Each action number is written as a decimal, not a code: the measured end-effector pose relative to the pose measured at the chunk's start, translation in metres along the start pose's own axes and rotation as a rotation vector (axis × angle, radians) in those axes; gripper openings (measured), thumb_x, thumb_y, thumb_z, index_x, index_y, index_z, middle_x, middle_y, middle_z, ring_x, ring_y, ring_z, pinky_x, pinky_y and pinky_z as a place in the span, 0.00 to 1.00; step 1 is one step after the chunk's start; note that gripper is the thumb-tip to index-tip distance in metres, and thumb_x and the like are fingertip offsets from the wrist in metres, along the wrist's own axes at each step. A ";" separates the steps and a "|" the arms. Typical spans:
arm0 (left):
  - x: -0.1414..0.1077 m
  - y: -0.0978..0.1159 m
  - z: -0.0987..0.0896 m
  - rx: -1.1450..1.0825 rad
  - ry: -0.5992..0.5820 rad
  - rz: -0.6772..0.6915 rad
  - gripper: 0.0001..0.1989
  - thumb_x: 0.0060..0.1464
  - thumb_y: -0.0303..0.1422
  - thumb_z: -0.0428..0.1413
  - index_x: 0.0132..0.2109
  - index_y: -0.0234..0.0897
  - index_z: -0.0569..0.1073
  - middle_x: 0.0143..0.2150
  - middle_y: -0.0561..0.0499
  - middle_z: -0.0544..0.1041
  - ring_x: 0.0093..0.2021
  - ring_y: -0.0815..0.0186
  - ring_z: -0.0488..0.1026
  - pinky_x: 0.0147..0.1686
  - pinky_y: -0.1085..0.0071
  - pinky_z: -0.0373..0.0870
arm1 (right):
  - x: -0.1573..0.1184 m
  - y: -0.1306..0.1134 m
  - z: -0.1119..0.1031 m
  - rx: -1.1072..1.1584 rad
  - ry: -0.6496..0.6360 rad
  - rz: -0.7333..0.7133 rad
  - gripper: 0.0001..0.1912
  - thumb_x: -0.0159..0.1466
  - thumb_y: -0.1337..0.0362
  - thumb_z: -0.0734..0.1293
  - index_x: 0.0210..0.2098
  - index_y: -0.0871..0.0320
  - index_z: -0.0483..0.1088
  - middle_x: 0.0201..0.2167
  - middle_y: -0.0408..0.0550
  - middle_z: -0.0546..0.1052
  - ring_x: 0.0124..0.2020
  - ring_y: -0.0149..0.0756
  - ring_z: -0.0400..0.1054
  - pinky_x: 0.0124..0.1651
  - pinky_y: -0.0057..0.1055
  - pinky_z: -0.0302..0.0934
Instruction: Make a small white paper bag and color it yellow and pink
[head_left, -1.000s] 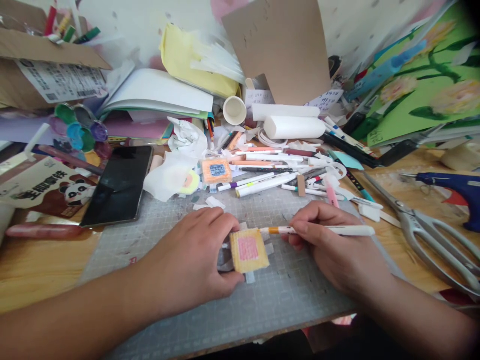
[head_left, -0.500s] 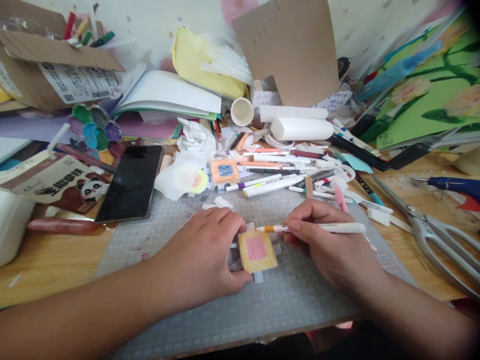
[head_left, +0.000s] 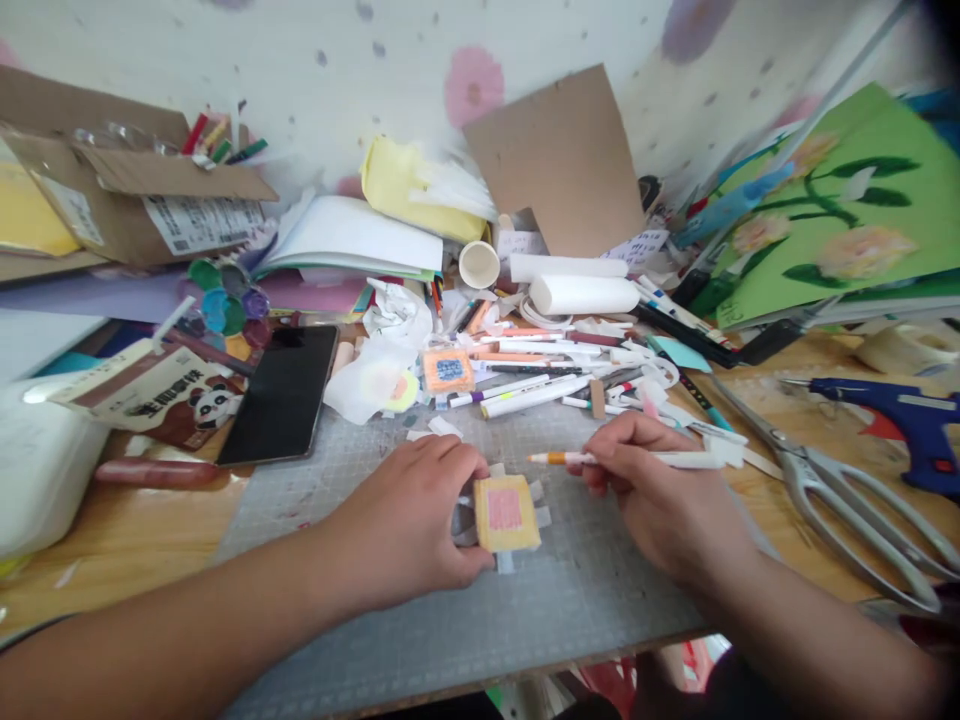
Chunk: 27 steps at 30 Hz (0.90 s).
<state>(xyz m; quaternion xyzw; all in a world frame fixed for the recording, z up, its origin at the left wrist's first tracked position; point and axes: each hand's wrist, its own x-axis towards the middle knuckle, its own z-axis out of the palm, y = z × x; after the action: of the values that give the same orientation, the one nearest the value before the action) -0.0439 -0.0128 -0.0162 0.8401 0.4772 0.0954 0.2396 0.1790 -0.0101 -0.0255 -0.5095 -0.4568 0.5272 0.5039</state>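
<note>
A small yellow square (head_left: 508, 513) with a pink centre and pale tabs of tape round its edges is over the grey cutting mat (head_left: 420, 640). Fingers and thumb of my left hand (head_left: 405, 510) grip its left side. In my right hand (head_left: 660, 490) is a white marker (head_left: 679, 459), pinched between thumb and fingers. The marker's orange-banded tip points left, a little above and right of the square, not touching it. An orange square (head_left: 448, 370) with a blue centre lies beyond my left hand, beside crumpled white paper (head_left: 375, 375).
Loose markers (head_left: 536, 395) and rolled white paper (head_left: 585, 294) lie behind the mat. On the left are a black phone (head_left: 281, 395) and a panda carton (head_left: 161, 395). Scissors (head_left: 840, 500) and a blue glue gun (head_left: 900, 410) lie right. A cardboard box (head_left: 127, 200) stands back left.
The marker tip has come away from the square's top edge, and a gap now separates them. The camera view has tilted up, showing more wall. My left hand still grips the square.
</note>
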 end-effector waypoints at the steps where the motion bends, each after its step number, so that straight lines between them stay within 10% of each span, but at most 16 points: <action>1: 0.001 -0.001 -0.002 -0.021 -0.010 0.004 0.20 0.40 0.34 0.62 0.43 0.38 0.70 0.42 0.47 0.73 0.45 0.53 0.69 0.45 0.58 0.65 | 0.000 -0.002 -0.004 0.055 0.031 -0.023 0.08 0.54 0.63 0.70 0.21 0.56 0.70 0.17 0.41 0.73 0.22 0.31 0.65 0.27 0.27 0.58; 6: 0.004 -0.007 -0.026 -0.143 -0.085 -0.037 0.30 0.44 0.33 0.61 0.56 0.41 0.64 0.48 0.46 0.72 0.43 0.58 0.71 0.41 0.64 0.68 | -0.015 -0.020 -0.023 0.145 0.095 -0.116 0.07 0.54 0.62 0.73 0.25 0.55 0.71 0.20 0.40 0.72 0.23 0.31 0.66 0.29 0.28 0.60; 12: -0.030 0.020 -0.046 -0.181 0.194 -0.088 0.10 0.61 0.36 0.44 0.43 0.38 0.67 0.36 0.52 0.70 0.37 0.64 0.69 0.38 0.68 0.67 | -0.049 -0.043 -0.045 0.163 0.053 -0.214 0.06 0.53 0.62 0.74 0.25 0.53 0.73 0.19 0.38 0.69 0.22 0.30 0.64 0.33 0.30 0.65; 21: -0.084 0.083 0.019 -0.835 0.199 -0.087 0.15 0.60 0.36 0.51 0.52 0.38 0.65 0.29 0.55 0.72 0.30 0.68 0.70 0.34 0.69 0.67 | -0.111 -0.052 -0.044 0.354 -0.243 -0.046 0.09 0.51 0.60 0.75 0.27 0.58 0.77 0.20 0.45 0.76 0.23 0.32 0.70 0.28 0.26 0.63; 27: -0.099 0.116 0.023 -1.037 0.230 -0.136 0.13 0.51 0.38 0.60 0.33 0.37 0.63 0.27 0.53 0.76 0.28 0.67 0.73 0.31 0.69 0.67 | -0.133 -0.051 -0.037 0.367 -0.338 -0.074 0.09 0.52 0.62 0.74 0.23 0.58 0.71 0.19 0.45 0.76 0.21 0.31 0.67 0.25 0.25 0.60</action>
<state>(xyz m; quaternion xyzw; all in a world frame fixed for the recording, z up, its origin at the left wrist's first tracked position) 0.0007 -0.1537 0.0283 0.5628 0.4437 0.3944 0.5752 0.2153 -0.1399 0.0332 -0.2971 -0.4496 0.6601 0.5234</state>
